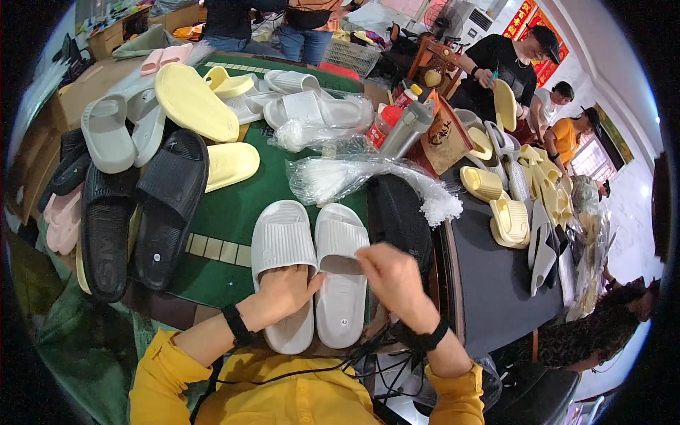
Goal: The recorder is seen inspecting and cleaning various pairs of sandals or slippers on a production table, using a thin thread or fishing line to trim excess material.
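Two pale grey slide sandals lie side by side before me, toes pointing away. My left hand (285, 292) reaches into the left slide (283, 225), its fingers hidden under the ribbed strap. The thumb sticks out toward the right slide (341, 304). At the right edge of that slide's strap, my right hand (398, 278) is closed, its fingertips curled against the strap. What it pinches, if anything, is too small to see. Beyond the slides lies a clear bag of thin white plastic strands (340, 178).
Black slides (168, 205), yellow slides (198, 103) and grey slides (106, 134) crowd the left. A steel flask (407, 129) and a red-lidded jar (384, 125) stand behind the bag. A dark table (496, 297) at right holds more slides; co-workers (510, 64) are beyond it.
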`<act>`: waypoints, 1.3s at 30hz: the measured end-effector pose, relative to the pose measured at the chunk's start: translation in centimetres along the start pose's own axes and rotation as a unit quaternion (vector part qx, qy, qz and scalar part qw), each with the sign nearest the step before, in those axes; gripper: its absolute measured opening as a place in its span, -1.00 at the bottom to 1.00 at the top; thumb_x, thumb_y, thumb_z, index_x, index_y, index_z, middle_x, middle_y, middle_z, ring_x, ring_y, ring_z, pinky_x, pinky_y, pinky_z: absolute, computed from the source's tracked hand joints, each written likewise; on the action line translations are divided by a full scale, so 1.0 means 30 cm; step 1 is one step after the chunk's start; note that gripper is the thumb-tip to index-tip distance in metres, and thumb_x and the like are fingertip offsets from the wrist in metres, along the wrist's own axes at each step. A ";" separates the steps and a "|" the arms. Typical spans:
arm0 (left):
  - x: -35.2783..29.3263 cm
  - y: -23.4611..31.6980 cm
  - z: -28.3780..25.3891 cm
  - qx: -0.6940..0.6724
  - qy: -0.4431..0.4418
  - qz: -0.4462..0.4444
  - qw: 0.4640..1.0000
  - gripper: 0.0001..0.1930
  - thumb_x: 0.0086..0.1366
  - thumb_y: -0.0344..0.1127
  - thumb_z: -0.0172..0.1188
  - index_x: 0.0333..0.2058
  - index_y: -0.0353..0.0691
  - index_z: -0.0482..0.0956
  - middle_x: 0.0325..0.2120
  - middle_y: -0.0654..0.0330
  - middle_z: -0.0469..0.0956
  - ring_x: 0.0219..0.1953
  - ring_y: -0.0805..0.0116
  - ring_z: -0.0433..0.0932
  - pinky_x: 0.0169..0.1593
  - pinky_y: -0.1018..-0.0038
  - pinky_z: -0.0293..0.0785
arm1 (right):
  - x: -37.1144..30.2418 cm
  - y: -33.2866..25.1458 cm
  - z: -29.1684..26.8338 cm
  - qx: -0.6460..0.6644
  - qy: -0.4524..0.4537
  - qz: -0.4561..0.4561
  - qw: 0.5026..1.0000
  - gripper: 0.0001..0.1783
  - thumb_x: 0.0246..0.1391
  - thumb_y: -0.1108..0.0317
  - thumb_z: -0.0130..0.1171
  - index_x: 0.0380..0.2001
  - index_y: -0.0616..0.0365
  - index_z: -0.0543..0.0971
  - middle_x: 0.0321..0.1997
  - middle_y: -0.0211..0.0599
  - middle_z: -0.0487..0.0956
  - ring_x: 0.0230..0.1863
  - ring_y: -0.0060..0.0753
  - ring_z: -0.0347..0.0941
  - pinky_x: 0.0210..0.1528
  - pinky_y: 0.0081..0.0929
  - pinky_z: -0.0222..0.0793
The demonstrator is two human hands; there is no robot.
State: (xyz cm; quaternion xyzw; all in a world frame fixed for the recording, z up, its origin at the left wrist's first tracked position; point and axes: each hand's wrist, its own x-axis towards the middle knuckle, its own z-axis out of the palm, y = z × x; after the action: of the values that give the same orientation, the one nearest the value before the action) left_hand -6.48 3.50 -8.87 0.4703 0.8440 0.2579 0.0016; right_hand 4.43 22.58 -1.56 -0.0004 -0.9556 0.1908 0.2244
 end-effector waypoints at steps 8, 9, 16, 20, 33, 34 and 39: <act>0.014 0.003 -0.023 -0.004 -0.051 -0.004 0.999 -0.44 0.38 0.10 -0.03 -0.35 -0.42 0.59 -0.48 -0.18 0.59 -0.43 -0.19 0.59 -0.32 0.05 0.54 | 0.280 0.253 0.103 0.251 -0.054 0.270 0.928 -0.71 0.13 0.29 0.20 -0.22 0.33 0.60 -0.43 -0.10 0.65 -0.44 -0.39 0.63 -0.40 -0.46 0.51; 0.016 0.004 -0.028 -0.025 -0.083 -0.030 0.996 -0.43 0.38 0.11 -0.04 -0.35 -0.41 0.59 -0.49 -0.19 0.58 -0.44 -0.19 0.58 -0.33 0.05 0.54 | 0.308 0.269 0.135 0.196 -0.065 0.246 0.947 -0.70 0.11 0.25 0.22 -0.25 0.31 0.62 -0.42 -0.09 0.65 -0.43 -0.32 0.63 -0.36 -0.41 0.52; 0.010 -0.010 -0.026 -0.049 -0.037 -0.012 0.998 -0.46 0.34 0.08 0.06 -0.48 -0.39 0.59 -0.63 -0.08 0.54 -0.60 -0.07 0.55 -0.55 0.16 0.49 | 0.420 0.305 0.277 0.046 -0.101 0.174 0.979 -0.71 -0.06 0.18 0.31 -0.39 0.21 0.68 -0.37 -0.04 0.66 -0.32 0.01 0.61 -0.18 -0.21 0.52; -0.001 -0.028 -0.005 -0.068 -0.058 -0.013 0.996 -0.47 0.34 0.07 0.08 -0.46 -0.40 0.58 -0.66 -0.08 0.53 -0.62 -0.08 0.54 -0.58 0.13 0.46 | 0.430 0.277 0.214 0.325 -0.071 0.328 0.884 -0.77 -0.05 0.40 0.26 -0.28 0.26 0.63 -0.39 -0.10 0.65 -0.42 -0.27 0.61 -0.25 -0.36 0.54; 0.038 -0.004 -0.060 -0.079 -0.190 -0.071 0.976 -0.40 0.40 0.13 -0.10 -0.30 -0.40 0.59 -0.52 -0.13 0.60 -0.47 -0.09 0.60 -0.37 0.12 0.53 | 0.487 0.097 0.283 -0.029 -0.273 -0.161 0.948 -0.90 0.01 0.41 0.20 -0.35 0.11 0.58 -0.28 -0.20 0.50 -0.22 -0.05 0.54 -0.18 -0.23 0.48; 0.040 -0.004 -0.065 -0.090 -0.193 -0.073 0.974 -0.40 0.40 0.13 -0.10 -0.30 -0.40 0.59 -0.52 -0.13 0.60 -0.47 -0.09 0.60 -0.37 0.12 0.53 | 0.492 0.099 0.290 -0.074 -0.294 -0.170 0.938 -0.92 0.02 0.40 0.19 -0.37 0.10 0.56 -0.28 -0.20 0.48 -0.22 -0.05 0.54 -0.18 -0.22 0.48; 0.045 -0.001 -0.075 -0.036 -0.193 -0.057 0.979 -0.38 0.40 0.17 -0.11 -0.23 -0.40 0.57 -0.44 -0.14 0.61 -0.37 -0.07 0.62 -0.28 0.16 0.54 | 0.481 0.108 0.307 -0.096 -0.296 -0.203 0.928 -0.91 0.03 0.40 0.15 -0.37 0.14 0.50 -0.28 -0.18 0.45 -0.22 -0.03 0.53 -0.20 -0.19 0.48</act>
State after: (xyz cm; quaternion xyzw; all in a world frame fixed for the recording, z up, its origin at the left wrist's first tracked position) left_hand -7.82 3.59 -6.62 0.4620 0.8434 0.1915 0.1963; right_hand -12.78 23.47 -4.16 0.2286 -0.9720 0.0400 -0.0360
